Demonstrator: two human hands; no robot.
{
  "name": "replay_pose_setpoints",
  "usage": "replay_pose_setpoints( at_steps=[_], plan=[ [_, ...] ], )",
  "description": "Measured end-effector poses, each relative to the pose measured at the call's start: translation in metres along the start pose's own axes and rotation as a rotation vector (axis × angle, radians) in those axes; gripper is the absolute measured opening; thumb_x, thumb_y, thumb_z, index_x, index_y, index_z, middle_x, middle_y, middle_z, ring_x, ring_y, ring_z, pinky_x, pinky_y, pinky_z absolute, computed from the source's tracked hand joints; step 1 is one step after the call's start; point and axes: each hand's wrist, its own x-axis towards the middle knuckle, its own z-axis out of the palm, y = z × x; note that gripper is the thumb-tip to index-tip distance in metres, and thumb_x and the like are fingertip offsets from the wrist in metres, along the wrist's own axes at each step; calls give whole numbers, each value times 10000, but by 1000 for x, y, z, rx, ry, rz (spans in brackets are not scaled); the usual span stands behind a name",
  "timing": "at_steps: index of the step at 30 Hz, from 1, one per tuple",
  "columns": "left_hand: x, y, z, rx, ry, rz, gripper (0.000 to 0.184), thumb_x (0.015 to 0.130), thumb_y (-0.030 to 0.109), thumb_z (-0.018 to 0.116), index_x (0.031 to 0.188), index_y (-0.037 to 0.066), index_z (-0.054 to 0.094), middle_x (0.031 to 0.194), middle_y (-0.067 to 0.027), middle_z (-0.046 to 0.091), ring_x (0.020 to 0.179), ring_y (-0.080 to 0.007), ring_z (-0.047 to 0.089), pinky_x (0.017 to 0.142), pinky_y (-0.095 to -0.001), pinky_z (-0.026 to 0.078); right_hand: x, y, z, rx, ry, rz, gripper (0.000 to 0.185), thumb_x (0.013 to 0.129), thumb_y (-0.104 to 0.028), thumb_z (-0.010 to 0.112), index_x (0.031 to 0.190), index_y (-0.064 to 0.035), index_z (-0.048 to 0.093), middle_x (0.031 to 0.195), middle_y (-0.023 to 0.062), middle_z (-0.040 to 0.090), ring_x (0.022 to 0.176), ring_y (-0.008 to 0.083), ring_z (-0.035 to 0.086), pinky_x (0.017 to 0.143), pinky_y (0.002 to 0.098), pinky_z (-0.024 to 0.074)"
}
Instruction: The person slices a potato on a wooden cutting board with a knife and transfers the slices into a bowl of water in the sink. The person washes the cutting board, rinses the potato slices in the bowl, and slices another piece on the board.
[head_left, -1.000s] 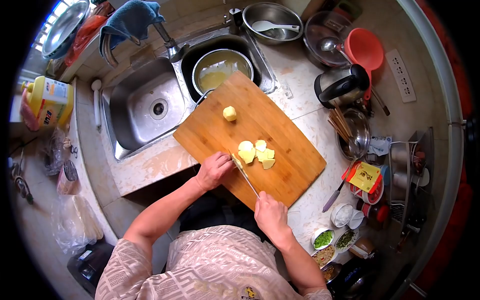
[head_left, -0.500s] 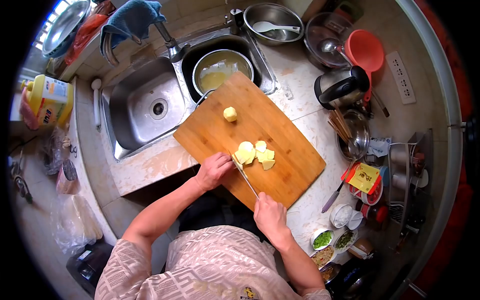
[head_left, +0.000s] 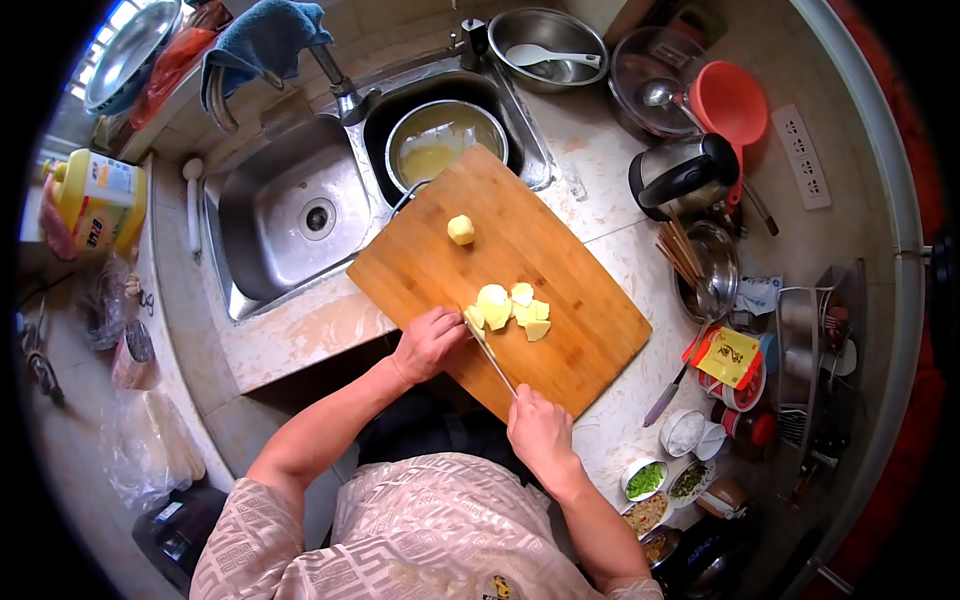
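A wooden cutting board (head_left: 570,300) lies across the counter, one corner over the right sink basin. My right hand (head_left: 540,428) is closed on the handle of a knife (head_left: 490,352), whose blade points up and left. At the blade's far end, my left hand (head_left: 432,343) has its fingers bent over a pale yellow piece, mostly hidden under them. Just beyond the blade lie several pale yellow slices (head_left: 495,305). Higher on the board sits a whole peeled yellow piece (head_left: 460,230).
Left of the board is an empty sink basin (head_left: 290,210). A metal bowl of cloudy water (head_left: 445,140) sits in the other basin. To the right stand a kettle (head_left: 685,172), a red strainer (head_left: 730,100), and small bowls including chopped greens (head_left: 645,479).
Beside the blade, the nearest slices have shifted slightly. Both hands stay in nearly the same place, the right one still on the knife.
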Motion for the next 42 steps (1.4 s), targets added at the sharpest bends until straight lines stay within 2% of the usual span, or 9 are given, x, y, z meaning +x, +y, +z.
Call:
replay_pose_setpoints(
  at_steps=[10,16,19,27,31,34,37,42],
  plan=[
    [-3,-1,1,-31,33,-5,279,743,3,772,1008,-4,682,999,-146,667,867,-324,663,725,-395,565,6,8,4,34,31,-4,142,983,-139,560,892,-30,568,778,197,684,669,425,697,604,538,563],
    [0,-1,-4,-10,7,15,266,772,18,712,1037,26,694,1021,-119,674,863,-290,656,716,-369,561,1,-3,-1,11,0,10,145,983,-140,562,886,-32,568,782,200,685,676,430,697,607,542,561],
    [-4,-4,0,-38,-13,10,266,752,-17,737,1012,4,686,1004,-147,668,889,-331,668,731,-394,566,11,4,12,11,-5,11,147,983,-139,560,883,-31,565,785,200,685,679,434,697,609,549,560],
    [-6,-7,-1,-60,-1,7,262,759,-18,734,1015,1,684,997,-146,667,891,-332,665,737,-394,568,-1,-6,-11,5,-6,11,145,981,-132,554,890,-20,571,805,213,693,685,438,700,618,553,561],
    [-4,-5,-1,-49,-3,0,270,763,-2,715,1032,17,689,1019,-130,663,883,-307,648,726,-382,558,5,-2,6,-23,-17,23,153,986,-136,549,890,-20,575,806,209,694,683,436,699,618,551,560],
    [-4,-5,0,-73,-11,-2,249,728,-47,704,972,-6,668,999,-161,659,897,-345,659,741,-411,567,9,6,15,-26,-17,19,150,985,-139,554,892,-23,575,802,201,691,673,431,696,613,543,562],
    [-7,-8,1,-81,6,18,242,726,-57,696,961,-10,662,1004,-164,661,898,-344,658,743,-412,566,4,7,8,-7,14,-11,134,972,-140,574,888,-35,572,790,188,685,658,417,695,597,527,564],
    [-7,-8,2,-52,13,18,236,756,-15,710,988,0,670,991,-149,657,862,-323,652,721,-390,555,-3,-3,4,-39,21,-4,121,969,-126,571,882,-44,557,767,175,665,649,406,696,577,520,563]
  ],
)
